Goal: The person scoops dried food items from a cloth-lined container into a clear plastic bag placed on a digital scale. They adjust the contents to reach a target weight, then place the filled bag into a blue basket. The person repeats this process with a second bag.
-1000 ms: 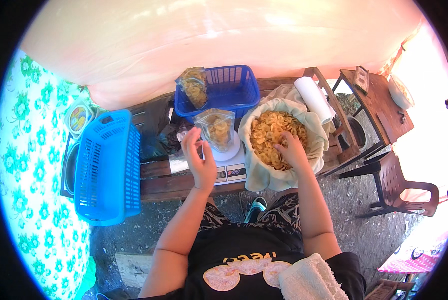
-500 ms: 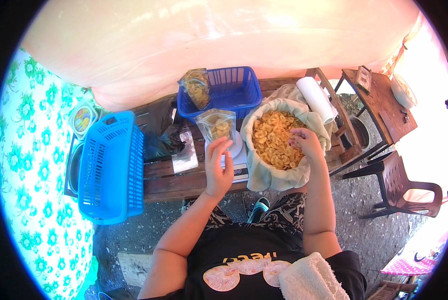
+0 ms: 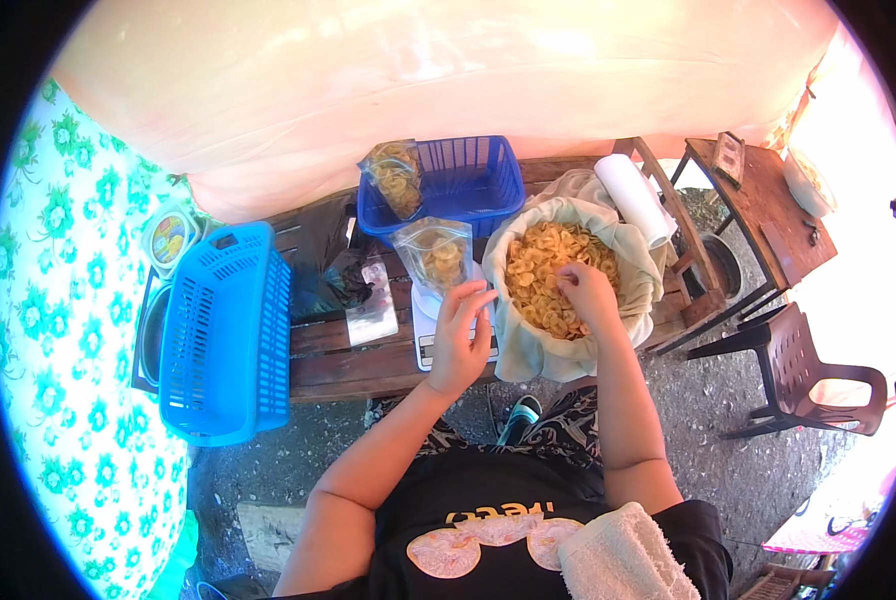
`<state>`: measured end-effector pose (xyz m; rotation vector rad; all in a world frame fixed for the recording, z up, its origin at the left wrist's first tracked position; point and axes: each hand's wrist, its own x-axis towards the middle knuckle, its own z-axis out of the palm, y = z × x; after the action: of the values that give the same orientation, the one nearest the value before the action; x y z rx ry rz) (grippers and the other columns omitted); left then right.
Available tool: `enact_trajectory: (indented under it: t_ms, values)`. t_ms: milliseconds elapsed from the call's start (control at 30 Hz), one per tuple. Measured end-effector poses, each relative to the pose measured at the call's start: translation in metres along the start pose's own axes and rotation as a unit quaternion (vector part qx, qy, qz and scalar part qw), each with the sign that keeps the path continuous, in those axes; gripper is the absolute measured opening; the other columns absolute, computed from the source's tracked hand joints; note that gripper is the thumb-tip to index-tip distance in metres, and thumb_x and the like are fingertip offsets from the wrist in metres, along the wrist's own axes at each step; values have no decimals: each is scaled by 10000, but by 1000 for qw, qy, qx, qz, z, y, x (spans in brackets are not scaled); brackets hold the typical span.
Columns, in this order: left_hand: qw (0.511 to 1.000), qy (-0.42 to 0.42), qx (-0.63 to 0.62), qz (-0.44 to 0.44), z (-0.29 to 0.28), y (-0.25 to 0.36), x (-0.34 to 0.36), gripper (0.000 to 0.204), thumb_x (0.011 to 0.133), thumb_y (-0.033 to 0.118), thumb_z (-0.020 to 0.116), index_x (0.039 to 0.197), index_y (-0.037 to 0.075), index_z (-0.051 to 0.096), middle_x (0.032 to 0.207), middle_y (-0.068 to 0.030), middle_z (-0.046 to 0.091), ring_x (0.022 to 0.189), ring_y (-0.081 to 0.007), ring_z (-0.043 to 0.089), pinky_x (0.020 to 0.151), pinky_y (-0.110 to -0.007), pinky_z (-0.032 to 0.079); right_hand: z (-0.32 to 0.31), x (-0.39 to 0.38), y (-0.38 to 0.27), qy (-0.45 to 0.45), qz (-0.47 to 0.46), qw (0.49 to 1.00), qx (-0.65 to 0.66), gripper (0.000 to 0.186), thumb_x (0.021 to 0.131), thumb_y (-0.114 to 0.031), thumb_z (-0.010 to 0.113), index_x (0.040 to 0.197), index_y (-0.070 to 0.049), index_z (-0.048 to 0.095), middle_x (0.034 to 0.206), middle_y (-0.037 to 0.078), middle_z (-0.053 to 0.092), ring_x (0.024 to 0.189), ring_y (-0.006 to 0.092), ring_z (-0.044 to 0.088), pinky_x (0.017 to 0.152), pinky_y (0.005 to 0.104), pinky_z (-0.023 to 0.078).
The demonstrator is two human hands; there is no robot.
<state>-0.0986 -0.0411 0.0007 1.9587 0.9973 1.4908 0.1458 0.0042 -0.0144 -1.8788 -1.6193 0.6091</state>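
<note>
My left hand (image 3: 463, 340) is open and holds nothing, its fingers spread beside a clear zip bag (image 3: 440, 255) partly filled with banana chips. The bag stands upright with its mouth up on a white kitchen scale (image 3: 426, 350), partly hidden behind my hand. To the right, my right hand (image 3: 592, 298) is closed in a pinch over a heap of golden banana chips (image 3: 548, 262). What its fingertips hold cannot be told apart from the heap. A pale cloth (image 3: 516, 350) lines the round container of chips and hangs over its rim.
A dark blue basket (image 3: 483, 180) holds filled bags (image 3: 396, 185) behind the scale. On the left stands a light blue basket (image 3: 223, 340). Clear packaging (image 3: 373, 310) and black plastic (image 3: 318, 270) lie on the wooden table. A white roll (image 3: 633, 200) and brown chair (image 3: 793, 365) are right.
My right hand has moved left across the chips, fingers still pinched. My left hand has shifted slightly right and down, away from the front of the zip bag.
</note>
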Motion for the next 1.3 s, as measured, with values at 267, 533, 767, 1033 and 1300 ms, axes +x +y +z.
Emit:
enact_trajectory:
  t_ms: [267,533,767,1033,1300]
  values:
    - [999,38,15,-11,-6,4,3,293,870,-97,529,1123,19,621,1168,-161,565,999,-309,598,853,-369,487,-11,3,7,-66,8,998,19,270,791,-220,737,992,-41,712,903,141,703,850,260,675,784,359,514]
    - [981,137,135,34,-47,-14,10,287,877,-93,522,1116,26,629,1173,-151,571,1036,-294,580,810,-327,487,-17,-6,-11,-35,9,999,-20,321,774,-256,778,983,-28,691,859,121,690,820,246,666,740,356,509]
    - [965,226,49,-120,-60,-51,21,336,934,-10,538,1265,46,538,1238,-99,507,1033,-195,524,800,-302,461,-26,28,-101,16,-156,976,154,224,828,-197,749,915,-5,672,830,77,666,768,155,619,702,303,486]
    - [967,193,18,-164,-54,-66,23,413,928,-14,558,1332,36,487,1207,-102,479,1040,-179,493,822,-282,458,14,44,-195,-26,-287,957,8,158,814,-164,712,918,-48,682,855,113,628,833,272,640,734,376,502]
    - [966,199,14,-163,-56,-67,23,411,935,-19,547,1336,38,483,1220,-114,467,1044,-185,499,834,-288,457,-18,63,-100,49,-140,987,61,239,880,-174,675,1058,-14,677,1039,141,672,924,236,644,816,338,502]
